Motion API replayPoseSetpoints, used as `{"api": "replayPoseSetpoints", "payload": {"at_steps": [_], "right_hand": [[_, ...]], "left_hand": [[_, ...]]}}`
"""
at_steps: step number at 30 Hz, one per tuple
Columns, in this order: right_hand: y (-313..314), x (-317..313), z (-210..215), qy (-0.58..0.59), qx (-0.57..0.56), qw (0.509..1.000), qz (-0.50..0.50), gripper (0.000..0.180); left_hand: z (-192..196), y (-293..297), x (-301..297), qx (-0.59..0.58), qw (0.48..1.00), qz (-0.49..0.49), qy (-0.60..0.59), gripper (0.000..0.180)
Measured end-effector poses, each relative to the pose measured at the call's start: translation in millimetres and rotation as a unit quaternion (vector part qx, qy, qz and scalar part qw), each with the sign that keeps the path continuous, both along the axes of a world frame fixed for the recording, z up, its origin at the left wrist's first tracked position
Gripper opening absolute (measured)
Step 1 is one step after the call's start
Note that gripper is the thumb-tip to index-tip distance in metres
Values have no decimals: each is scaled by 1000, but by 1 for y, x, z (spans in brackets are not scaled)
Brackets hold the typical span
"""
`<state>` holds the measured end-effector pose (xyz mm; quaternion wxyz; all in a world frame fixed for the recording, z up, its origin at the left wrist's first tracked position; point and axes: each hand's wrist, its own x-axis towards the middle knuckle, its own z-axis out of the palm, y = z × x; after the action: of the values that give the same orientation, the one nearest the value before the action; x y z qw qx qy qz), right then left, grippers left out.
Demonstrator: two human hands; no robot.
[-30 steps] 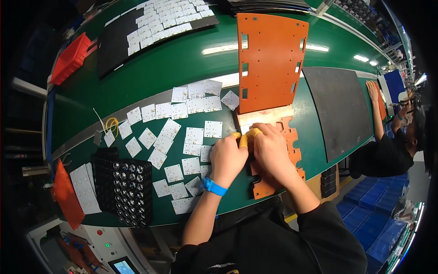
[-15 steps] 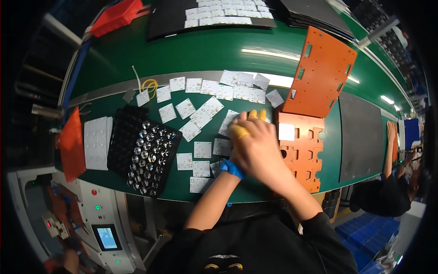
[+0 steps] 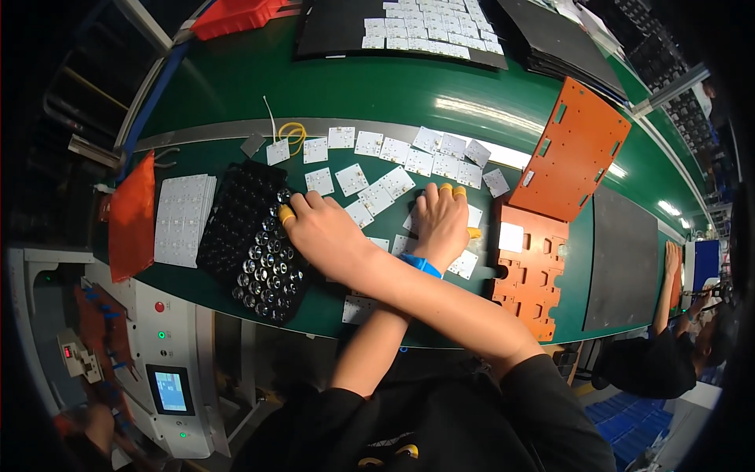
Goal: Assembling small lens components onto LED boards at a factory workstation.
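Note:
My forearms cross, the right over the left. My right hand [image 3: 321, 236] reaches over to the black tray [image 3: 228, 228] of clear lenses [image 3: 263, 275] at the left. Its fingers, one in a yellow finger cot, curl down among the upper lenses; what they pinch, if anything, is hidden. My left hand [image 3: 442, 228], with a blue wristband [image 3: 421, 265] and yellow finger cots, lies palm down with fingers stretched over white square circuit boards. A board [image 3: 464, 265] shows beside that hand's wrist. More boards [image 3: 377, 197] lie between the hands, and several nearer ones are partly covered by my arms.
An orange fixture [image 3: 523, 275] with a raised orange plate [image 3: 572, 149] stands to the right, a white square on it. Beyond it lies a black mat [image 3: 623, 259]. White panels [image 3: 182, 220] and an orange sheet [image 3: 132, 216] are at the left. A co-worker's arm [image 3: 667, 287] is far right.
My right hand has moved left from beside my left hand to the lens tray, its forearm now crossing the left one. My left hand stays over the boards. The view has shifted slightly.

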<state>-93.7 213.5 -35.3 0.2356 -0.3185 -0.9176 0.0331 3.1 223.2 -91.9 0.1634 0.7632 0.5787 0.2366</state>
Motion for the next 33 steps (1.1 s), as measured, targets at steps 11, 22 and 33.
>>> {"api": "replayPoseSetpoints", "payload": {"at_steps": [11,22,33], "right_hand": [[-11,23,21,188,-162,969,-1,18],[-79,197,32,393,-283,859,-168,32],[-97,213,10,504,-263,809,-152,36]], "left_hand": [[9,7,-5,-13,999,-27,42,46],[11,-41,-20,-43,903,-90,-419,44],[64,-83,-41,-265,749,-7,-607,28]]}}
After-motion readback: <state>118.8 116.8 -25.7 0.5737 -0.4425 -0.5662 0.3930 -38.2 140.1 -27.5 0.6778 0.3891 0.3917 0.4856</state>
